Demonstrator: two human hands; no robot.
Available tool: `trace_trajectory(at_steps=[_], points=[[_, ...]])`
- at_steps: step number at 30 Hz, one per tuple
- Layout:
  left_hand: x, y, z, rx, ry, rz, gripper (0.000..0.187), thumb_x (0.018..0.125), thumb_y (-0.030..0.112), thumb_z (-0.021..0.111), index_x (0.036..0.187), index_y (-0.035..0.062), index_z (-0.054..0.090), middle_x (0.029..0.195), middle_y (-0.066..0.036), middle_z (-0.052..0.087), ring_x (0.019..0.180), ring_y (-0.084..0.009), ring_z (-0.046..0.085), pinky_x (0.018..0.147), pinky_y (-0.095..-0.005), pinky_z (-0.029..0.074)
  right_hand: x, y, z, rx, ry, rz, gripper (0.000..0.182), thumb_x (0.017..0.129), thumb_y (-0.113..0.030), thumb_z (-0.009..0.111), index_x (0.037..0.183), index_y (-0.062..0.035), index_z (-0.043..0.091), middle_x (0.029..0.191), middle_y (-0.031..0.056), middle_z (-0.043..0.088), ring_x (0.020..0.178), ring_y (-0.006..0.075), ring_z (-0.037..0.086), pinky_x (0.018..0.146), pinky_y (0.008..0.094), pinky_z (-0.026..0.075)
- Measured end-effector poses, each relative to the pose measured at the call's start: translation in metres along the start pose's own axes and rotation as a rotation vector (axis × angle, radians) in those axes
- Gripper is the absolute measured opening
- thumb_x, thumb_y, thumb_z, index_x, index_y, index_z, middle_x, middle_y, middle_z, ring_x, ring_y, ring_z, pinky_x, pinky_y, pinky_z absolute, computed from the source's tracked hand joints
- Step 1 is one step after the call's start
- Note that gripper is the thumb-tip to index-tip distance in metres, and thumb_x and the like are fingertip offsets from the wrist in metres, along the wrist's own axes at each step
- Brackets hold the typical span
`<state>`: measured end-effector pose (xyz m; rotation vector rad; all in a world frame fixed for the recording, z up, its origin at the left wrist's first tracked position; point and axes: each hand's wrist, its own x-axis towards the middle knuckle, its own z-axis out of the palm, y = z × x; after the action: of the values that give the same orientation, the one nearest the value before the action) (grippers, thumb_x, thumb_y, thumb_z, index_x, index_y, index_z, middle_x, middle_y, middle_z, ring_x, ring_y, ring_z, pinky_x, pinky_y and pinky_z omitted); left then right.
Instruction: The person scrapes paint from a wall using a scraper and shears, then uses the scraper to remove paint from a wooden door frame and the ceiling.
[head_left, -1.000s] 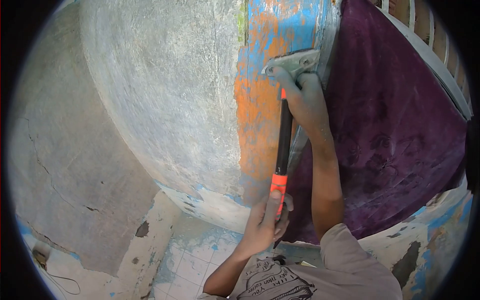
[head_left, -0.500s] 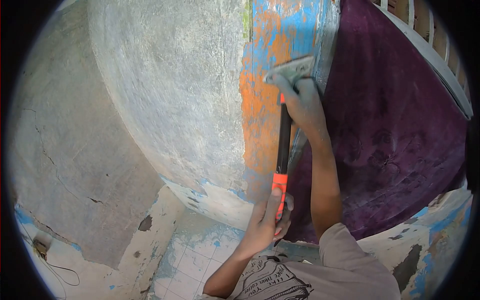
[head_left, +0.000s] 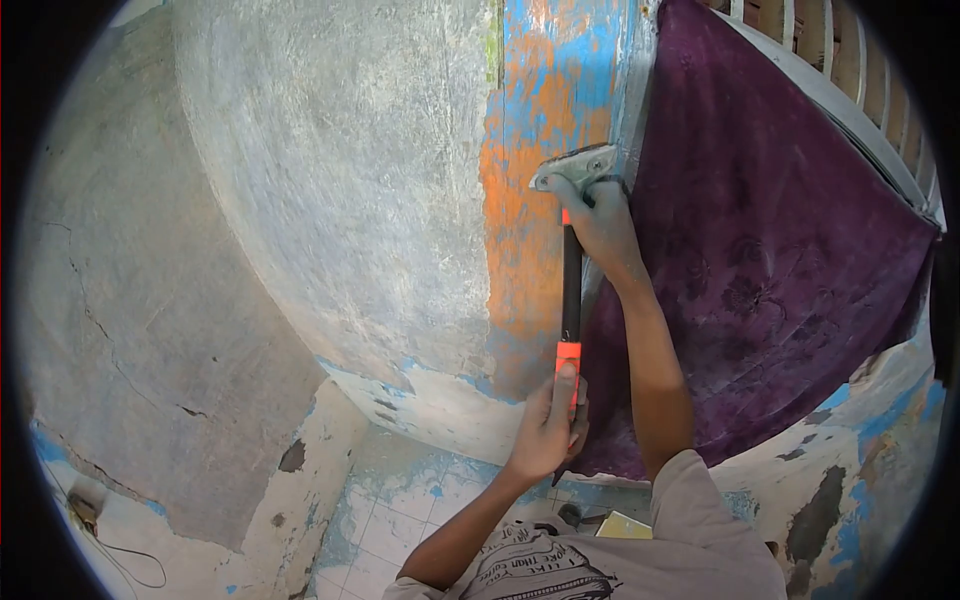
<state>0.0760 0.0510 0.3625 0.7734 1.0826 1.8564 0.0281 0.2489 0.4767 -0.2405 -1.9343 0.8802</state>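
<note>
A long-handled scraper (head_left: 571, 280) with a black shaft, orange grip and wide metal head lies nearly upright against the wall. My left hand (head_left: 548, 428) wraps round the orange grip at its lower end. Up near the head, my right hand (head_left: 600, 225) is closed on the scraper, with the thumb on the metal. Its blade edge is over a painted strip (head_left: 525, 250) where orange and blue patches show. To the left of the strip, the wall (head_left: 340, 180) is bare grey.
A purple cloth (head_left: 760, 250) hangs at the right, close to my right forearm. Behind it are window bars (head_left: 830, 40). Below, paint flakes lie on the tiled floor (head_left: 390, 525). A cable (head_left: 130, 560) shows at the lower left.
The scraper head has moved down the strip, with both hands still on the tool. Its shaft leans less to the right, and my left hand is slightly higher.
</note>
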Motion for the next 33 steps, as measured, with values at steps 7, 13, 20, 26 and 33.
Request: trace_trajectory(at_steps=[7, 13, 20, 26, 33], points=[[0.002, 0.008, -0.003, 0.095, 0.016, -0.024, 0.046, 0.107, 0.049, 0.034, 0.088, 0.0085, 0.043, 0.054, 0.0, 0.038, 0.038, -0.0083, 0.036, 0.037, -0.0249, 0.03, 0.011, -0.002, 0.002, 0.133, 0.002, 0.025, 0.032, 0.09, -0.028, 0.07, 0.074, -0.0002, 0.067, 0.064, -0.0038, 0.055, 0.064, 0.0034, 0.048, 0.056, 0.0268, 0.039], [0.003, -0.012, -0.01, 0.134, 0.082, 0.006, 0.046, 0.108, 0.045, 0.036, 0.081, 0.0084, 0.043, 0.053, 0.002, 0.04, 0.041, -0.0071, 0.039, 0.039, -0.0245, 0.032, -0.004, 0.018, 0.013, 0.134, 0.061, 0.008, 0.028, 0.09, -0.026, 0.07, 0.074, -0.0022, 0.067, 0.064, -0.006, 0.053, 0.058, 0.0031, 0.046, 0.053, 0.0252, 0.036], [0.008, -0.022, -0.014, 0.2, 0.083, 0.063, 0.046, 0.108, 0.043, 0.036, 0.078, 0.0085, 0.043, 0.053, 0.002, 0.042, 0.041, -0.0074, 0.04, 0.04, -0.0258, 0.033, -0.006, 0.027, 0.014, 0.194, 0.043, 0.09, 0.028, 0.089, -0.025, 0.072, 0.076, -0.0011, 0.068, 0.067, -0.0062, 0.055, 0.06, 0.0022, 0.045, 0.054, 0.0251, 0.036], [0.013, -0.022, -0.008, 0.219, 0.093, 0.077, 0.049, 0.106, 0.05, 0.035, 0.086, 0.0071, 0.046, 0.056, 0.0, 0.039, 0.04, -0.0091, 0.039, 0.038, -0.0251, 0.033, 0.006, 0.018, 0.012, 0.21, 0.09, 0.042, 0.029, 0.089, -0.025, 0.071, 0.073, -0.0016, 0.066, 0.068, -0.0057, 0.054, 0.062, 0.0024, 0.045, 0.055, 0.0263, 0.036], [0.008, -0.019, -0.013, 0.217, 0.115, 0.051, 0.048, 0.107, 0.048, 0.032, 0.085, 0.0074, 0.044, 0.056, 0.0, 0.038, 0.039, -0.0095, 0.037, 0.037, -0.0253, 0.031, -0.005, 0.012, 0.016, 0.143, 0.122, 0.026, 0.029, 0.089, -0.025, 0.07, 0.072, -0.0023, 0.066, 0.067, -0.0056, 0.055, 0.061, 0.0032, 0.046, 0.055, 0.0261, 0.036]])
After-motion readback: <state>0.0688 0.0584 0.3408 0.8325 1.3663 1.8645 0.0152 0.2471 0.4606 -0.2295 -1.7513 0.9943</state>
